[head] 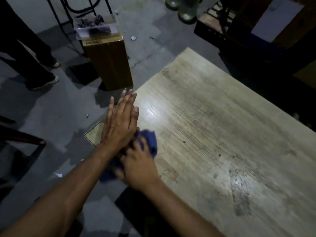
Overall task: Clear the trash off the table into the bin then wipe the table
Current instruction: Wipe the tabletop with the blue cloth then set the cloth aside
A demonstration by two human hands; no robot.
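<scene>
The light wooden table (222,125) fills the right half of the view, stained and dusty near its front. At its left edge my right hand (138,166) grips a crumpled blue cloth (150,141) against the tabletop. My left hand (119,122) is held flat with fingers straight and together, just past the table's left edge, right beside the cloth and empty. A clear plastic bin (95,26) holding dark scraps rests on a tall cardboard box (109,62) on the floor beyond the table's left corner.
Another person's legs and shoes (42,79) stand at the left on the grey floor. Small paper scraps (133,38) lie on the floor. A dark chair frame (25,139) sits at lower left, glass bottles (186,12) and dark furniture at the back.
</scene>
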